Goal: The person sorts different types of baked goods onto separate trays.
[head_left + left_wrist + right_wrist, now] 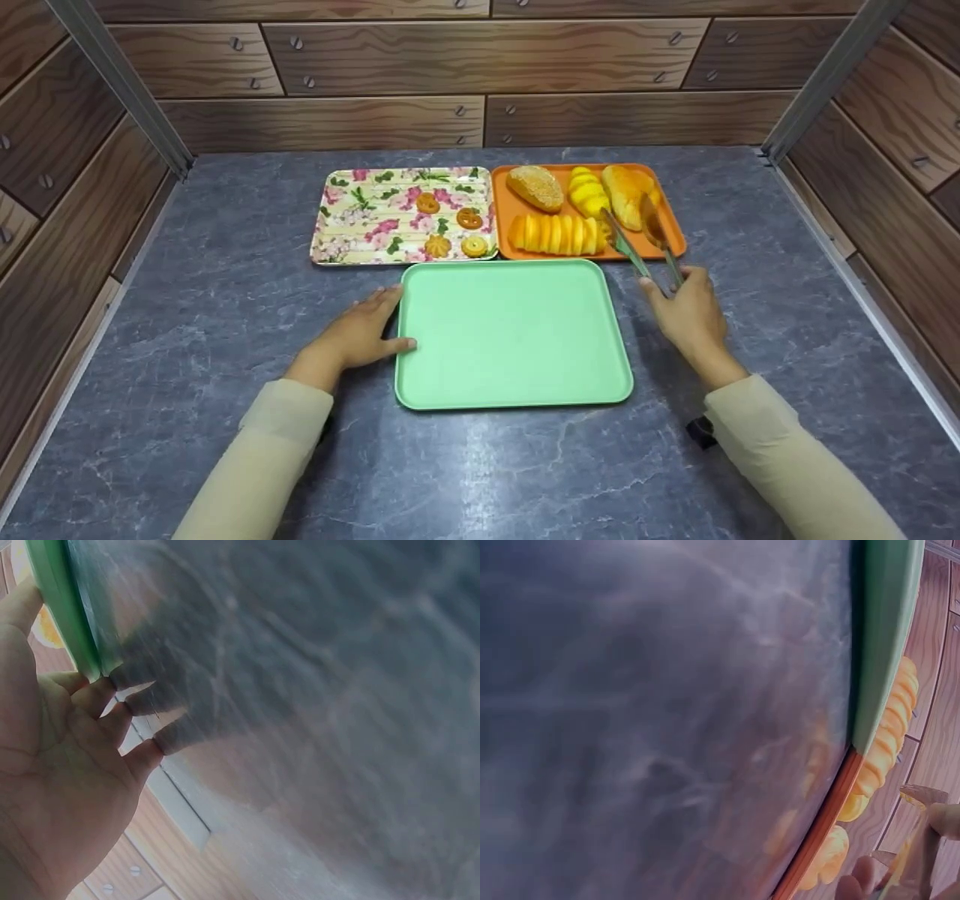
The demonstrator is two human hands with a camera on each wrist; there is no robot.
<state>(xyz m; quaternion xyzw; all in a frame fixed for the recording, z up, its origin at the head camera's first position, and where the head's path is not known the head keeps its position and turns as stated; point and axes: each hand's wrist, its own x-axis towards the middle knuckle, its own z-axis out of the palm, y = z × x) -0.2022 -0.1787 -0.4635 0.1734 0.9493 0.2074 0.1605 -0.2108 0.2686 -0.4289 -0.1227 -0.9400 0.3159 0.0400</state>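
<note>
A bare green tray lies in front on the table. My left hand touches its left edge, the thumb over the rim and the fingers spread along the side; the left wrist view shows the open palm. In my right hand I hold tongs, their two arms apart. The tongs reach over the right front of the orange tray, close to a golden bread roll. On that tray also lie a sesame bun, a yellow ridged bread and a sliced-looking loaf.
A floral tray stands left of the orange one, with pretzel cookies and flower-shaped cookies on its right half. Wood-patterned walls enclose the grey marbled table at the back and sides.
</note>
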